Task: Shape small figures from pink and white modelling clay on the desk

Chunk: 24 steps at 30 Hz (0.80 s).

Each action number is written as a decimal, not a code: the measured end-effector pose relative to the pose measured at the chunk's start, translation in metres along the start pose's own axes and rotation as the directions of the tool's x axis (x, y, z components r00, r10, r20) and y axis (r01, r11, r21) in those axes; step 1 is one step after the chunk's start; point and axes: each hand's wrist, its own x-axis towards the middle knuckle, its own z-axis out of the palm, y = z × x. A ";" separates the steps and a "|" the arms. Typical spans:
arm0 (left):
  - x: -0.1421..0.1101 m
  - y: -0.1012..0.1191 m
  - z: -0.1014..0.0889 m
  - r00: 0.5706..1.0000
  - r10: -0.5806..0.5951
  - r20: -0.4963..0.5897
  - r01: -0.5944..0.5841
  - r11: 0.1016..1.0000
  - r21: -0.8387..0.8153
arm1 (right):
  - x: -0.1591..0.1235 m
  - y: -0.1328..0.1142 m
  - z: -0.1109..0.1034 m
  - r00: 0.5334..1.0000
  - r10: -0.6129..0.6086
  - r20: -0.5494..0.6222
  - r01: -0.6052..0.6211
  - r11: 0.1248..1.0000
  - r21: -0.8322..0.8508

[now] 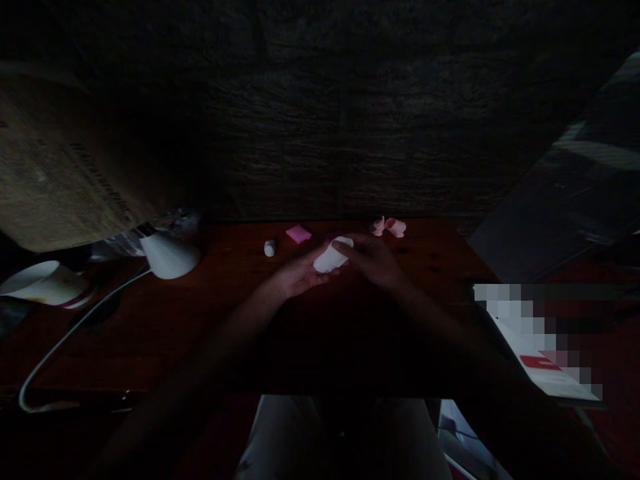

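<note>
A smooth white oblong lump (330, 257), which looks like modelling clay, is held between my two hands above the table. My left hand (301, 275) cradles it from below and the left, with fingertips showing under its lower edge. Across its upper right part lies the thumb of my right hand (373, 260), whose other fingers are mostly hidden behind the lump. Beyond my left hand are a small whitish ball (270, 248) and a flat bright pink piece (299, 233). Past my right hand stand pale pink curled pieces (396, 227).
On the left of the wooden table (215, 313) are a white cone-shaped thing (170, 255) with a pale cable (75, 333), a white paper cup (45, 283) on its side and a brown bag (75, 160). A dark brick wall (320, 133) rises behind. The light is dim.
</note>
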 end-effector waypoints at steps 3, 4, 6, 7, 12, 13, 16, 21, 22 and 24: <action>0.000 0.000 0.000 1.000 0.005 -0.006 -0.005 1.000 0.007 | 0.000 0.001 0.001 1.000 0.002 0.002 -0.001 1.000 -0.004; 0.000 0.000 0.000 1.000 -0.008 -0.004 0.008 1.000 0.005 | 0.000 0.001 0.001 1.000 0.004 -0.003 -0.004 1.000 0.008; 0.000 0.001 0.000 0.999 -0.039 0.008 0.039 0.999 -0.002 | 0.000 0.001 0.002 1.000 0.010 -0.018 -0.009 0.999 0.039; 0.000 0.001 -0.001 0.998 -0.052 0.019 0.052 0.999 -0.006 | -0.001 0.001 0.002 1.000 0.012 -0.020 -0.011 0.999 0.050; -0.001 0.003 -0.001 0.987 -0.081 0.136 0.086 0.996 -0.030 | -0.002 -0.002 0.002 1.000 0.011 0.012 -0.012 0.999 0.051; -0.002 0.004 -0.001 0.984 -0.087 0.157 0.093 0.995 -0.031 | -0.002 -0.003 0.002 1.000 0.012 0.015 -0.013 0.998 0.061; -0.002 0.004 -0.002 0.977 -0.106 0.185 0.112 0.993 -0.020 | -0.003 -0.004 0.003 0.999 0.015 0.029 -0.018 0.995 0.103; 0.000 0.003 -0.006 0.973 -0.129 0.193 0.129 0.992 0.015 | -0.003 -0.005 0.003 0.999 0.017 0.036 -0.021 0.992 0.124; 0.000 0.002 -0.006 0.972 -0.140 0.191 0.138 0.990 0.025 | -0.003 -0.005 0.003 0.999 0.018 0.035 -0.022 0.992 0.124; 0.000 0.002 -0.006 0.969 -0.151 0.193 0.146 0.988 0.039 | -0.003 -0.004 0.003 0.999 0.016 0.030 -0.020 0.990 0.136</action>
